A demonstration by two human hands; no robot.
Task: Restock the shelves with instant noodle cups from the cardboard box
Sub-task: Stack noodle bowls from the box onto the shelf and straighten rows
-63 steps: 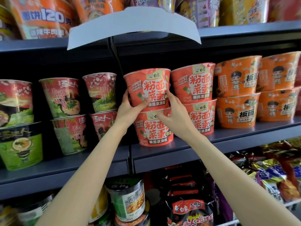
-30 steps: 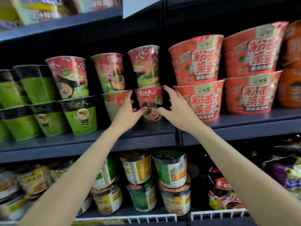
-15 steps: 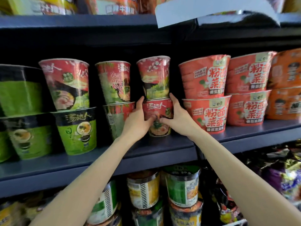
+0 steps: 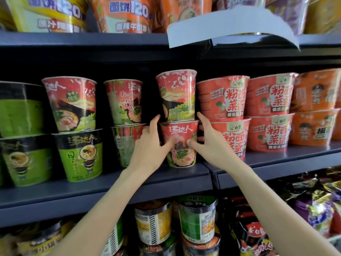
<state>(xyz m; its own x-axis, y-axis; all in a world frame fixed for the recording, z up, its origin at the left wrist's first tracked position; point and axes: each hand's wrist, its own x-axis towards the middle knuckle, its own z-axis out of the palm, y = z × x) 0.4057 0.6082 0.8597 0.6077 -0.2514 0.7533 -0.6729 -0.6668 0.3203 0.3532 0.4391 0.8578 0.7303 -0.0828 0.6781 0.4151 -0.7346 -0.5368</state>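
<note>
A red noodle cup stands on the dark middle shelf, with a second red cup stacked upright on its lid. My left hand grips the lower cup's left side, thumb across its front. My right hand grips its right side, thumb also on the front. The cardboard box is not in view.
Red noodle bowls stand stacked close on the right, then orange bowls. Two more cup stacks and green cups fill the left. A white paper tag hangs from the upper shelf. Canned goods sit below.
My hands left the red bowls and moved left to the two-cup stack, where they now clasp the lower cup. The view has drawn closer to the shelf.
</note>
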